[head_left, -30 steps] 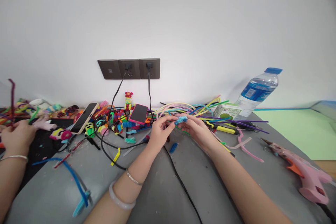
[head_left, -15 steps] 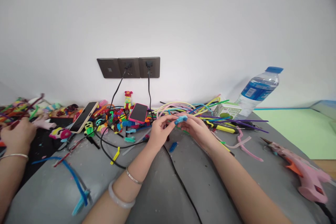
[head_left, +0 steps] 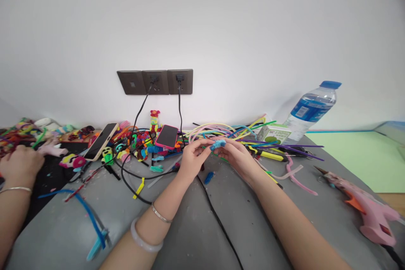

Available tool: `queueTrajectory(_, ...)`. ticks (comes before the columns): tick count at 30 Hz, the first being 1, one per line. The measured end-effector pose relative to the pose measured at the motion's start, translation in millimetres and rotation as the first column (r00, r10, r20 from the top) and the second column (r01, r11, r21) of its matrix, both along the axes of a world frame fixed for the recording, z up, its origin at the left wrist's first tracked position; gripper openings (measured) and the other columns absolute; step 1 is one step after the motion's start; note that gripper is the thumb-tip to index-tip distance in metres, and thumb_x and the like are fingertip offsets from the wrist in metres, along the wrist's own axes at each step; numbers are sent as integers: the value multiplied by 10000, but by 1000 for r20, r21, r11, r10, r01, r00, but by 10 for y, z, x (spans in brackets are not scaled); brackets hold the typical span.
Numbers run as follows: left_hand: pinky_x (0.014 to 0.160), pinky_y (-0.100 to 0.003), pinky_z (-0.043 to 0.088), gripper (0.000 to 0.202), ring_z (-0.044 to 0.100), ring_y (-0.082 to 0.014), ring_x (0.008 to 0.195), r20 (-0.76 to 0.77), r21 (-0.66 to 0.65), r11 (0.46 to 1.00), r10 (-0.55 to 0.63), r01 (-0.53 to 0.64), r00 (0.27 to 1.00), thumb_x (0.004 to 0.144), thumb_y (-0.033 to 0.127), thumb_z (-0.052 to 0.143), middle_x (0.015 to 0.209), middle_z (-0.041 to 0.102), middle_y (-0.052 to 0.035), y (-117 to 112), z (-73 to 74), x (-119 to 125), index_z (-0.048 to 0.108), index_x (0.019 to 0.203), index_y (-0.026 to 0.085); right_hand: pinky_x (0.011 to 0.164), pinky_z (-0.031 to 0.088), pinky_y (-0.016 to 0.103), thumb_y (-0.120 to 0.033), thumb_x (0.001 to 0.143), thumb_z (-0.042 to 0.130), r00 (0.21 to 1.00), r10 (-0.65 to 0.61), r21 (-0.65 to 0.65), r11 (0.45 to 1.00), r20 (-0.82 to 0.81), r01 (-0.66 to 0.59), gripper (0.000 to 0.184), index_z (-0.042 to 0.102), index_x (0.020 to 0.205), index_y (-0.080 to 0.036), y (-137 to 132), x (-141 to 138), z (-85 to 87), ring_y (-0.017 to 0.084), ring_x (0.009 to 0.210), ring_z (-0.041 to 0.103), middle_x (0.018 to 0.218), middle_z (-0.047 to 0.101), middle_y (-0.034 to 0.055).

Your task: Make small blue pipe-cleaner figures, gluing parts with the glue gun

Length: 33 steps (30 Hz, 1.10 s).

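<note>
Between my two hands is a small light-blue piece of twisted pipe cleaner [head_left: 218, 145], raised above the grey table [head_left: 177, 236]. My left hand [head_left: 194, 157] pinches its left end with thumb and forefinger. The fingers of my right hand [head_left: 239, 158] are closed round its right end, partly hiding it. Below them a darker blue coiled pipe cleaner piece [head_left: 209, 177] lies on the table. Behind my hands spreads a bundle of long pipe cleaners [head_left: 218, 130] in yellow, pink, purple and other colours.
A pink glue gun [head_left: 363, 206] lies at the right, near a tilted water bottle [head_left: 308, 112] and a small carton [head_left: 274, 133]. Phones [head_left: 167, 136], black cables [head_left: 218, 215] and pipe cleaner figures [head_left: 154, 120] crowd the left. A co-worker's hand [head_left: 22, 164] is at far left.
My hands and the light-blue piece stay almost in place. At the far left, the co-worker's hand has shifted, and the dark red stem it held up is no longer visible.
</note>
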<state>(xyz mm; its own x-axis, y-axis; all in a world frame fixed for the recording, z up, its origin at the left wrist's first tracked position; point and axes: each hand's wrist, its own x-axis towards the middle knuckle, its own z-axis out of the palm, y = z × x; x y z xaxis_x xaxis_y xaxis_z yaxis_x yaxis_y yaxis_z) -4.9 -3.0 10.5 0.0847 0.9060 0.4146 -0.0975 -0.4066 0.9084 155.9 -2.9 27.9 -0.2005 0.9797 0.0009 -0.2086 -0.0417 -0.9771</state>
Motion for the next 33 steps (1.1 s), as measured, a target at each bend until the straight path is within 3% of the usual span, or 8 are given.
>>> queueTrajectory(11, 745, -274, 561, 161, 683, -202, 941, -7, -38, 998, 59, -59, 998, 835, 284, 638, 988, 727, -80, -25, 30, 17, 706, 939, 181, 734, 481, 282, -509, 709, 745, 999, 32, -13, 999, -25, -32, 347, 736, 910, -226, 10, 1, -10, 171, 792, 642, 873, 725, 39)
queueTrajectory(20, 725, -263, 560, 161, 672, -202, 973, 13, -53, 995, 88, -87, 996, 845, 262, 616, 1042, 702, -91, -10, -11, 14, 679, 971, 183, 758, 517, 293, -568, 766, 707, 998, -45, -66, 997, -52, 41, 388, 738, 968, -238, -6, -1, 28, 178, 809, 676, 942, 733, 59)
queueTrajectory(26, 691, -251, 551, 155, 662, -197, 950, -8, -51, 994, 92, -93, 996, 836, 256, 623, 1021, 694, -84, -24, -1, 39, 673, 965, 186, 731, 521, 299, -515, 685, 798, 995, -95, -10, 995, -37, 95, 398, 735, 979, -253, 23, 16, -5, 154, 730, 645, 846, 708, 20)
queueTrajectory(33, 652, -237, 533, 165, 660, -183, 895, 11, -81, 990, 118, -116, 993, 849, 264, 609, 1026, 699, -82, -19, -5, 32, 672, 984, 193, 743, 526, 308, -505, 675, 811, 995, -103, 37, 994, -19, 103, 382, 718, 940, -246, 23, 9, -21, 150, 734, 630, 890, 704, 19)
